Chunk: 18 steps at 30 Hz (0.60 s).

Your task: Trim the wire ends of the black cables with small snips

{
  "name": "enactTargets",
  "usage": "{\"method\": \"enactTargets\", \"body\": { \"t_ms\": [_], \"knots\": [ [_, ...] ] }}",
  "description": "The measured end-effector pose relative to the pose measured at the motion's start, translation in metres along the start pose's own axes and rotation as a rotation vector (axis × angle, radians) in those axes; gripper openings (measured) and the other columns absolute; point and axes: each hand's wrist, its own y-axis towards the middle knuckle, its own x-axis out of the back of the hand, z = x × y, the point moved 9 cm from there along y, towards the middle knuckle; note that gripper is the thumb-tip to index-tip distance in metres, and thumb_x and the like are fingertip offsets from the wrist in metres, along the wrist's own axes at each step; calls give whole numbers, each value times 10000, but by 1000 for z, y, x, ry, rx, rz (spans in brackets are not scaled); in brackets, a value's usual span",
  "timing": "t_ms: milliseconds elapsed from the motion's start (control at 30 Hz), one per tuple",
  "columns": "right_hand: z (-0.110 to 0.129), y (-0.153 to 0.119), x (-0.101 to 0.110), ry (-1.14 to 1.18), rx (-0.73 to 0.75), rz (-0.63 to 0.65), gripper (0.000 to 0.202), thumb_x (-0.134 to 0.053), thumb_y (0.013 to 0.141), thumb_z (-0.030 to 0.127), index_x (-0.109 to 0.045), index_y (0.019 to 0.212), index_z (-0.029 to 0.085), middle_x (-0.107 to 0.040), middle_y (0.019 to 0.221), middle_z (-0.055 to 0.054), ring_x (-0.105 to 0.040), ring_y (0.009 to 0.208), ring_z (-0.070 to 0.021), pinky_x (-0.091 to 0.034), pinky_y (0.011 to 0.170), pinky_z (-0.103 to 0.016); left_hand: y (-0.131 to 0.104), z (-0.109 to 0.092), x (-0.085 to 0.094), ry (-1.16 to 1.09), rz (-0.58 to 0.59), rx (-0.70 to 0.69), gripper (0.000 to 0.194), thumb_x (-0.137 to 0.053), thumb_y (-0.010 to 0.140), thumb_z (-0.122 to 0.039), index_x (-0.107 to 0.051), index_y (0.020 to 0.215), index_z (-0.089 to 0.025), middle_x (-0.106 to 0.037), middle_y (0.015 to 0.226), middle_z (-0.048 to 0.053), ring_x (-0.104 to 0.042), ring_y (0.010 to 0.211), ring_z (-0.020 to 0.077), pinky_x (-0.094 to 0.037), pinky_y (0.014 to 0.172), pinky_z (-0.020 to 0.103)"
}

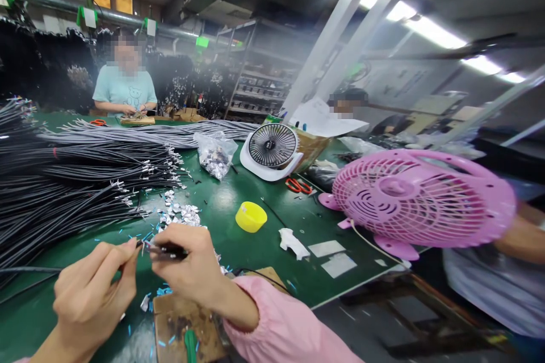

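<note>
Left hand pinches a cable end; right hand clasps a dark tool.
Bundles lie at the hands' ten o'clock, likely for easy reach; the cable end, at the left hand's two o'clock, seems steadied for the tool.

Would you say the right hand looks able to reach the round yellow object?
Probably yes: nothing tall stands between the right hand and the yellow object, though that hand holds something dark.

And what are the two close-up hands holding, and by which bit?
The left hand pinches a dark cable near its tip, between thumb and finger. The right hand grips a dark tool; fingers hide which part.
</note>
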Motion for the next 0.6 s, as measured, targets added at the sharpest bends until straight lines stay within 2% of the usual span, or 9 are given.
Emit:
{"method": "enactTargets", "body": {
  "t_ms": [100, 167, 300, 400, 500, 600],
  "knots": [
    [-3, 6, 5, 29, -96, -38, 196, -600, 776, 232, -606, 582, 201, -531, 531, 30, -386, 479, -103, -337, 475, -244, -1, -15, 8, 129, -83, -159, 69, -761, 823, -232, -748, 777, -282, -682, 594, -27, -649, 540, 144, -482, 557, 243],
    [-3, 9, 4, 78, -145, -25, 228, -590, 757, 253, -551, 540, 198, -492, 511, 37, -367, 480, -95, -339, 485, -243, -2, -23, 9, 178, -102, -225, 78, -758, 824, -224, -746, 771, -280, -686, 597, -27, -616, 501, 135, -478, 554, 251],
    [-6, 10, 0, 136, -198, -13, 173, -575, 707, 255, -549, 544, 201, -469, 498, 44, -375, 485, -96, -351, 485, -238, 1, -36, 7, 277, -95, -310, 103, -718, 861, -232, -731, 767, -273, -685, 578, -30, -594, 457, 125, -452, 509, 251],
    [-10, 6, -2, 129, -207, -31, 133, -581, 703, 254, -589, 584, 197, -501, 510, 46, -385, 475, -91, -348, 461, -221, 2, -55, 5, 354, -137, -446, 129, -686, 882, -166, -713, 792, -254, -660, 542, -52, -572, 426, 100, -425, 489, 233],
    [-4, 3, 2, -13, -80, -93, 140, -595, 743, 230, -603, 608, 194, -556, 527, 38, -427, 470, -92, -339, 444, -208, 0, -76, 1, 386, -164, -589, 178, -607, 931, -75, -679, 852, -217, -633, 538, -73, -529, 399, 68, -387, 475, 212],
    [21, -5, 6, -239, 238, -157, 214, -586, 829, 200, -600, 616, 193, -600, 546, 14, -501, 486, -106, -367, 463, -219, 1, -80, -1, 380, -130, -596, 256, -484, 974, -43, -656, 878, -206, -623, 553, -77, -525, 393, 55, -381, 467, 196]
  ]
}}
